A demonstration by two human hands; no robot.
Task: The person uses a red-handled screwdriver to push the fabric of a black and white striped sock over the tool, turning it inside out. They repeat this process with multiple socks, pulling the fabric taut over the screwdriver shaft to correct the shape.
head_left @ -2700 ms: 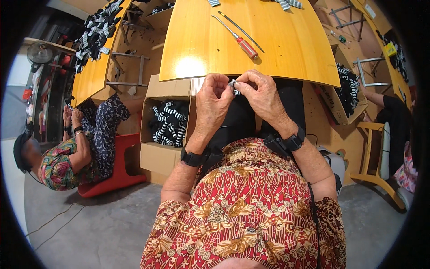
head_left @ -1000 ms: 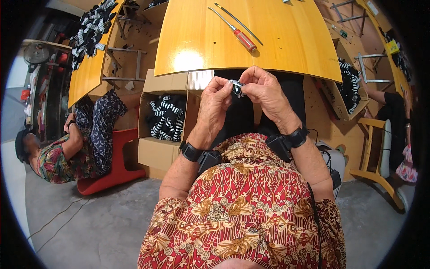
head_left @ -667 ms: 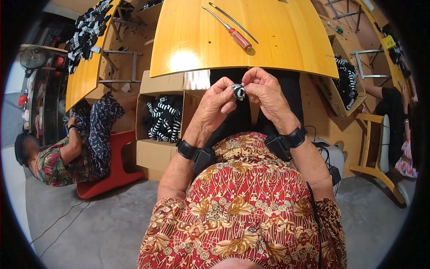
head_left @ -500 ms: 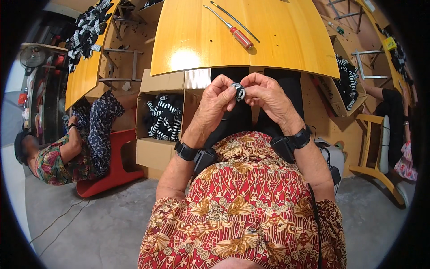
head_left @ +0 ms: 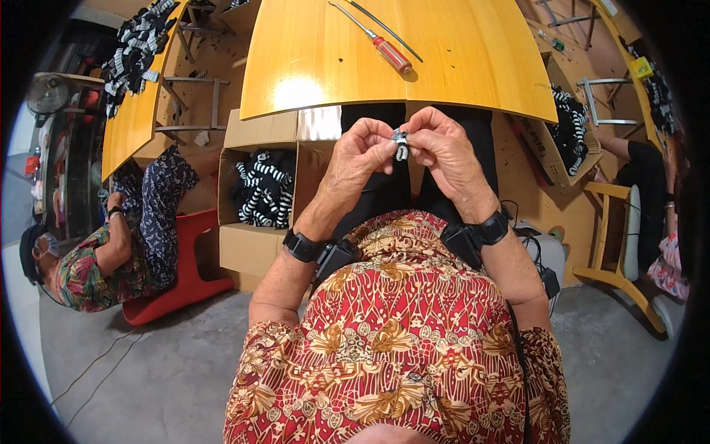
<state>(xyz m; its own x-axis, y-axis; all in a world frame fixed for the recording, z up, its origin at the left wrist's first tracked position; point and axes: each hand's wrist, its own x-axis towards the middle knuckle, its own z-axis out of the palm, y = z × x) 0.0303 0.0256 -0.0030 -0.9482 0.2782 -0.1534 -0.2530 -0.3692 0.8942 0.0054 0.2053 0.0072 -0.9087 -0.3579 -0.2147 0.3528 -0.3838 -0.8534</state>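
A small black-and-white striped piece of fabric (head_left: 401, 150) is pinched between my two hands, just off the near edge of the wooden table (head_left: 473, 66). My left hand (head_left: 360, 157) grips its left side between thumb and forefinger. From the right, my right hand (head_left: 448, 161) pinches the upper part, fingertips almost touching the left ones. A narrow pale loop of the piece hangs below the fingers, while the rest is hidden by them. On the tabletop lie a screwdriver with a red handle (head_left: 391, 55) and a thin dark rod (head_left: 386, 31).
Left of my knees stands an open cardboard box (head_left: 255, 248) holding striped black-and-white pieces (head_left: 265, 189). Another box (head_left: 556, 159) with similar pieces is at the right. A seated person (head_left: 111, 259) is at far left beside a table heaped with pieces (head_left: 137, 63). A wooden chair (head_left: 608, 237) stands right.
The fabric, a rounder bundle before, now shows as a narrow loop hanging under my fingertips. Both hands' fingers have shifted around it. The whole view has moved slightly.
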